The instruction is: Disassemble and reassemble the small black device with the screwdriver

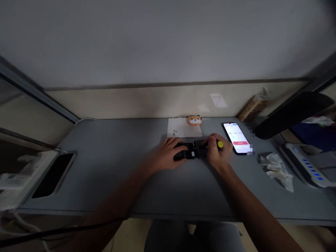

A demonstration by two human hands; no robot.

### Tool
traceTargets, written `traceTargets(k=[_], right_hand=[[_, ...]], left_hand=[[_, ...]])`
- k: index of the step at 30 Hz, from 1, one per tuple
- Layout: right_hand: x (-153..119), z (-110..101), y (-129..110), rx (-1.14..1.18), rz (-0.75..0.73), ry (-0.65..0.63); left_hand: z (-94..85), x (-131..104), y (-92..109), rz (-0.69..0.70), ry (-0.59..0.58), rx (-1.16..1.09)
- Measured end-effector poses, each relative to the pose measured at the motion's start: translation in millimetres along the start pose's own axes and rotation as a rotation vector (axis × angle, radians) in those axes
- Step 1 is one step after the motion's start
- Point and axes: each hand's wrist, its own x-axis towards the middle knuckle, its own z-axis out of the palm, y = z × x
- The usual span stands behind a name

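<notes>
Centrally, one black device (188,154), lying on the grey bench (110,168) between the two hands; small pale label on its upper face. Left hand (169,154): clasped about the device's left end, fingers at the far side, thumb at the near. Right hand (219,151): closed round a yellow-ended tool (220,144) at the device's right end; the tool's tip cannot be made out.

Beyond the left hand, one white sheet (185,127), bearing several tiny dark pieces (174,133); at its far right corner, one orange-and-white animal-faced item (194,120). Just right of the right hand, one lit phone (236,137), timer displayed. Farther right of that hand, crumpled tissue (277,168), then one unit with blue lights (299,162). Well left of the left hand, one dark-screened phone (54,175).
</notes>
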Motion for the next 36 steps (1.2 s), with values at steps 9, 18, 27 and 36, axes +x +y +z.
traceTargets(k=[9, 18, 27, 36], right_hand=[[1, 0, 1, 0.013, 0.127, -0.007], [1, 2, -3, 0.056, 0.136, -0.085], [35, 8, -9, 0.197, 0.085, -0.344], [39, 23, 4, 0.837, 0.452, -0.352]], left_hand=[[2.9, -2, -1, 0.029, 0.069, -0.057], [-0.6, -1, 1, 0.019, 0.065, -0.069], [-5.2, -2, 0, 0.038, 0.051, -0.105], [-2.3, 0, -6, 0.052, 0.036, -0.034]])
